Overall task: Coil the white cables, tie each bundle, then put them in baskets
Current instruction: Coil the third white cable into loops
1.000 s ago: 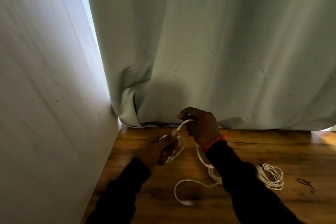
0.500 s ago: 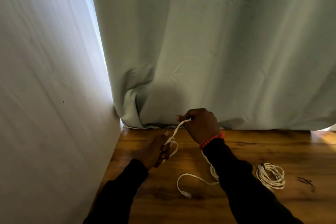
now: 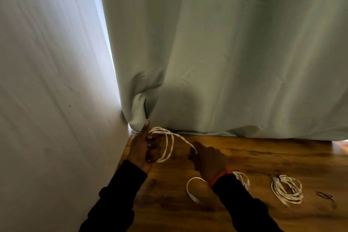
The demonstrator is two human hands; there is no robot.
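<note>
Two hands are being seen at work over a wooden table. Several loops of a white cable are being gripped by the left hand, whose fingers are curled round them while the thumb is being held upright beside the hanging cloth. From the top of these loops a single strand is being led down and to the right, where it is being pinched by the right hand, knuckles turned up and fingers closed on the strand. An orange wristband is being worn on the right wrist, and both forearms are being covered by dark sleeves.

Below the right wrist, the free tail of the same cable is being left lying on the table in one open curve, ending in a flat plug. More white loops are being partly hidden behind the right sleeve; whether they belong to this cable cannot be told.

One further coiled bundle of white cable is being left lying on the table, well apart to the right of the hands, with a dark tie showing at its upper left. One small dark tie is lying loose on the wood just right of that bundle.

Behind the table, a pale green curtain is hanging down to the table's far edge, and a white sheet is being draped along the left side.
</note>
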